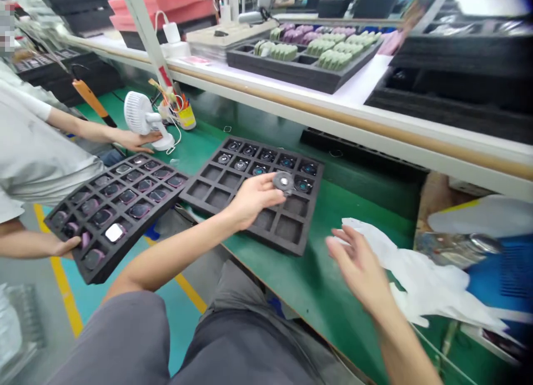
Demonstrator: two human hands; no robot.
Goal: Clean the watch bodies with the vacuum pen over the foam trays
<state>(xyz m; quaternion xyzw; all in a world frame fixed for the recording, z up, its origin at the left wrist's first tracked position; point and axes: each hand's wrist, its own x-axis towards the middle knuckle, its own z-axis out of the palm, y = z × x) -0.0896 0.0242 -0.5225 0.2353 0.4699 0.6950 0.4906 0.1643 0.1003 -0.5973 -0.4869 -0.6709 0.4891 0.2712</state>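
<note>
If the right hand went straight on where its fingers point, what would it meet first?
The right hand would probably meet the black foam tray's right edge, beside its empty cells, though its height above the green bench is unclear.

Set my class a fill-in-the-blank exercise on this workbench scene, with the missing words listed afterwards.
The left hand pinches a round dark part over a black foam tray resting on a bench mat coloured ____.
The crumpled sheet beside the open right hand is ____.
Behind that tray stands a small white appliance, a desk ____.

Missing words: green; white; fan.
</note>
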